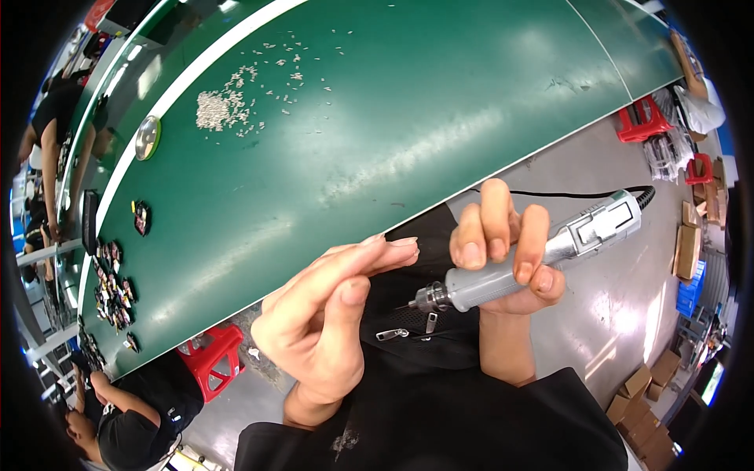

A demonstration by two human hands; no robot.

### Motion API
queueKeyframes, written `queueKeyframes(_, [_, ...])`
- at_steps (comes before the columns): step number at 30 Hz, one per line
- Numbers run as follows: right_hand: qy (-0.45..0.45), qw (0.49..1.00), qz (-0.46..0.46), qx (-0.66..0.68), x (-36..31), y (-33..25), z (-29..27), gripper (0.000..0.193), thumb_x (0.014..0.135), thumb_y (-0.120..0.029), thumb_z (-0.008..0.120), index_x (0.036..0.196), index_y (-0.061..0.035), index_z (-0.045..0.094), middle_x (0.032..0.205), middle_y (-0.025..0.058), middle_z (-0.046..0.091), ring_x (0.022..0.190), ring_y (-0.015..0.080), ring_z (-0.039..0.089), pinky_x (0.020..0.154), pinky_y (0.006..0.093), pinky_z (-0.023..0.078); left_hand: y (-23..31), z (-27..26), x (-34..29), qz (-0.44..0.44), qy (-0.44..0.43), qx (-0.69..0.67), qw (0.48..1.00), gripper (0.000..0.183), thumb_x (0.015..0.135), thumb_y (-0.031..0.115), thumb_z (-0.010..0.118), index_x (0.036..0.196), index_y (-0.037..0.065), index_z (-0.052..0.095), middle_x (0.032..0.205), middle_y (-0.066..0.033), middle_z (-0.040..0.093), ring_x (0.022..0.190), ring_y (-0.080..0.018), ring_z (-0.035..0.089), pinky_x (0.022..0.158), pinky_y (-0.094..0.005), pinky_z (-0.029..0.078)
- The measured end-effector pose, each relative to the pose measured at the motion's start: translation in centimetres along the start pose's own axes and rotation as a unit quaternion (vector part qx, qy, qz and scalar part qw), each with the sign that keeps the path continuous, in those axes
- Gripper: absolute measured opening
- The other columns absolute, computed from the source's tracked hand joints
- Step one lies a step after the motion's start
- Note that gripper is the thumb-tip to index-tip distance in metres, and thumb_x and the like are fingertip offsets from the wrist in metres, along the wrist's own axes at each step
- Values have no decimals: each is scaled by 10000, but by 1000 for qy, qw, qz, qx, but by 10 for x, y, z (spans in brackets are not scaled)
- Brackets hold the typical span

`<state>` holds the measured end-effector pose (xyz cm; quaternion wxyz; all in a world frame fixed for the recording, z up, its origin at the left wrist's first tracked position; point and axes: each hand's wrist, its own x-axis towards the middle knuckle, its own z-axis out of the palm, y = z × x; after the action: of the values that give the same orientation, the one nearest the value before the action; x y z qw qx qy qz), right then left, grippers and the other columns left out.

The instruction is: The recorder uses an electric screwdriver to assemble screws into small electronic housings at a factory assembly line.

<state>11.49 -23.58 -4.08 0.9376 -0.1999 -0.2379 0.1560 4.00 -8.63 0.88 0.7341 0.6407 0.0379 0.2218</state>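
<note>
My right hand (503, 243) grips a grey pen-shaped rotary tool (487, 284) with a metal chuck and a thin bit pointing left. Its black cable (565, 194) runs off to the right. My left hand (330, 306) is raised just left of the bit, fingers pressed flat together with the thumb against them. Anything pinched between them is hidden. Two small metal zipper pulls (391, 334) lie on the black cloth over my lap, just below the chuck.
A green table (377, 125) fills the upper left, bearing a pile of tiny pale metal pieces (212, 110), a round metal dish (147, 137) and several dark small items (114, 286). Red stools (212, 357) (644, 118), cardboard boxes (644, 400) and a seated co-worker (133, 424) surround it.
</note>
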Motion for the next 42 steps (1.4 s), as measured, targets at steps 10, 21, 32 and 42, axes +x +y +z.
queueKeyframes(10, [19, 1000, 8, 5, -3, 2, 0, 143, 748, -194, 606, 694, -90, 525, 829, 73, 417, 838, 285, 588, 745, 376, 517, -9, -14, 7, -91, 29, -134, 986, 50, 872, -73, 506, 875, -83, 555, 744, -132, 609, 631, -139, 606, 552, -261, 545])
queueKeyframes(21, [30, 999, 12, 9, -3, 1, 2, 149, 770, -194, 599, 710, -86, 516, 825, 72, 425, 823, 264, 578, 754, 370, 509, -17, -19, 10, -122, -13, -111, 986, 90, 797, -146, 520, 841, -74, 549, 840, -115, 558, 675, -116, 566, 476, -209, 489])
queueKeyframes(32, [65, 998, 10, 21, -2, 2, 6, 166, 763, -188, 611, 689, -86, 503, 800, 76, 429, 791, 258, 569, 743, 356, 494, -8, -25, -2, -166, 3, -43, 985, 150, 835, -74, 585, 970, -89, 521, 850, -192, 590, 644, -162, 588, 504, -246, 502])
queueKeyframes(42, [93, 996, 3, 17, -2, -1, 6, 173, 760, -184, 619, 672, -87, 507, 766, 63, 434, 749, 238, 573, 708, 347, 501, -4, -71, -45, -84, -54, 269, 958, 113, 807, -109, 579, 827, -63, 680, 712, -112, 674, 563, -105, 602, 475, -206, 462])
